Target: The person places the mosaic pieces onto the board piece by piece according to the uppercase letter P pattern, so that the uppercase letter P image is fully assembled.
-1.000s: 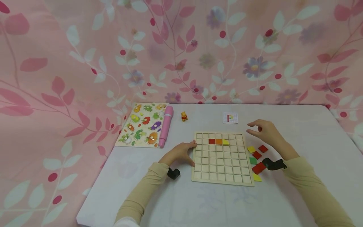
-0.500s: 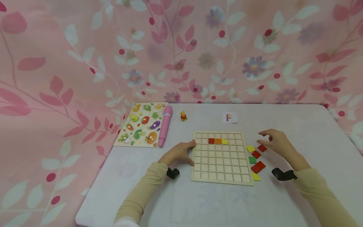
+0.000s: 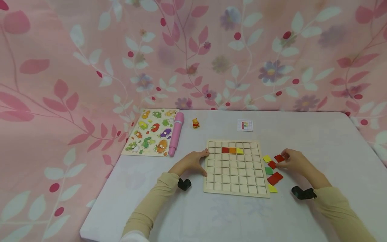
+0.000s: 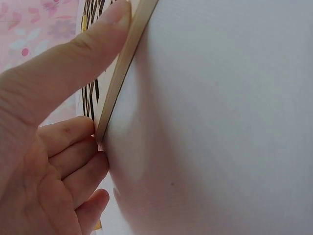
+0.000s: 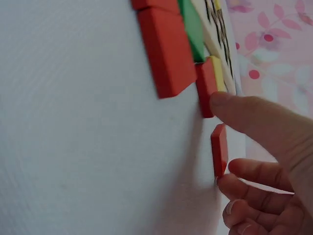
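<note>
A wooden grid board [image 3: 235, 174] lies on the white table with a red [image 3: 225, 150], an orange [image 3: 232, 150] and a yellow tile [image 3: 240, 151] in its second row. My left hand [image 3: 191, 162] grips its left edge [image 4: 122, 63], thumb along the rim and fingers [image 4: 73, 156] curled against the side. Loose tiles lie right of the board. There my right hand [image 3: 294, 162] pinches a small red tile [image 3: 278, 158] [image 5: 219, 149] that lies flat on the table. Its thumb [image 5: 244, 115] also touches another red tile [image 3: 272, 164] [image 5: 205, 88].
Yellow [image 3: 267, 158], green [image 3: 268, 170], large red [image 3: 275, 178] and yellow [image 3: 273, 189] tiles lie beside the board. At the back are a fruit puzzle [image 3: 151, 132], a pink pen [image 3: 176, 134], a small bear figure [image 3: 196, 123] and a pattern card [image 3: 245, 125]. A flowered curtain hangs behind.
My right hand has come down and to the right, from above the board's upper right corner onto the loose red tiles. The left hand has stayed on the board's edge.
</note>
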Demonstrator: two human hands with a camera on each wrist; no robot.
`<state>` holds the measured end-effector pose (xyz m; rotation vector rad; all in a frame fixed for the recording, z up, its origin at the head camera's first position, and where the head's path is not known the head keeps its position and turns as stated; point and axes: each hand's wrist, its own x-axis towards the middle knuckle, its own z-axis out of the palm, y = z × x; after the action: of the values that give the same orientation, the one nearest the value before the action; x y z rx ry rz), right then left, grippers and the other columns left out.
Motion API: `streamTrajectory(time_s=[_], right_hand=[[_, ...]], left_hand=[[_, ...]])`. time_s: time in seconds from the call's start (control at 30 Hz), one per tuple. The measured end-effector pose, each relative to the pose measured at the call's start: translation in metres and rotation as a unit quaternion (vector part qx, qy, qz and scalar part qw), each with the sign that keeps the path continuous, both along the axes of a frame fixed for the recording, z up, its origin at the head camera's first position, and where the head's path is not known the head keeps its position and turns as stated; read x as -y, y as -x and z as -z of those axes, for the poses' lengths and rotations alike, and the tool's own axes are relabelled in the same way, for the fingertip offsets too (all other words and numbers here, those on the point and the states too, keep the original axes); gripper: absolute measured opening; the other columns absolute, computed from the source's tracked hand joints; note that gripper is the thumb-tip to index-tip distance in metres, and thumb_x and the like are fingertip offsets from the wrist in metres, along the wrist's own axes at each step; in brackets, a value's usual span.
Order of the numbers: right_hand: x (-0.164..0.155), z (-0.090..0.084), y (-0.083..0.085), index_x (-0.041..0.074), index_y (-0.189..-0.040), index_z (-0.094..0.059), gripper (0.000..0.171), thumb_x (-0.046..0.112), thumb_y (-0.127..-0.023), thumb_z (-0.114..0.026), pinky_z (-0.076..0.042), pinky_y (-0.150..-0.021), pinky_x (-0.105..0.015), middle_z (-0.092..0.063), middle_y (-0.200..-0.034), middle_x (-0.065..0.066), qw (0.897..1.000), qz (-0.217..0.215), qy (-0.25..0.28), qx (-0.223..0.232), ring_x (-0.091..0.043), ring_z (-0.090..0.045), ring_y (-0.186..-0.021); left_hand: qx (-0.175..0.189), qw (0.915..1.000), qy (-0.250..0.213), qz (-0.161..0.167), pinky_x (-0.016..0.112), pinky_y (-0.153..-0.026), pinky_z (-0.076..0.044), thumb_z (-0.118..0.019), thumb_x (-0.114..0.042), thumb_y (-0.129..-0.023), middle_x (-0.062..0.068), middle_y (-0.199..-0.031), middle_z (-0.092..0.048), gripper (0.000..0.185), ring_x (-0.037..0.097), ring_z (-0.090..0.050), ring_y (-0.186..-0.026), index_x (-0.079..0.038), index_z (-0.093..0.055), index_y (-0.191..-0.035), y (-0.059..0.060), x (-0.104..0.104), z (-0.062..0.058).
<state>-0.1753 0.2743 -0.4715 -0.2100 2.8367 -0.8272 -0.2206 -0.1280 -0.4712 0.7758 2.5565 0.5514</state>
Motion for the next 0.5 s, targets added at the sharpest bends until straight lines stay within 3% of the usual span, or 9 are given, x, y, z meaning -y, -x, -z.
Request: streamTrajectory(time_s=[0.3,0.5], right_hand=[[-0.0002,0.004,-0.0009,-0.007,-0.089,-0.053,0.034,0.02,-0.077,-0.07,-0.043,-0.056,-0.032,-0.049,-0.071,-0.006,1.0,0.015,0.006,-0.019,-0.024,-0.045,-0.068],[0.001,0.0036,0.0018,-0.008,-0.085,-0.053,0.029,0.012,-0.075,-0.07,-0.045,-0.059,-0.036,-0.052,-0.072,-0.009,1.0,0.009,0.002,-0.021,-0.025,-0.047,-0.068]], left_hand=[[-0.004,1.0,-0.006,0.003,0.026,-0.103,-0.02,-0.084,-0.031,-0.056,0.003,-0.143,-0.025,0.095,0.016,-0.025,-0.128,-0.009,-0.038,-0.136,0.0002,0.0005,0.0001],[-0.007,0.9999,-0.012,0.01,0.027,-0.103,-0.021,-0.084,-0.032,-0.056,0.003,-0.143,-0.025,0.095,0.017,-0.026,-0.128,-0.009,-0.039,-0.136,0.0002,0.0021,0.0007]])
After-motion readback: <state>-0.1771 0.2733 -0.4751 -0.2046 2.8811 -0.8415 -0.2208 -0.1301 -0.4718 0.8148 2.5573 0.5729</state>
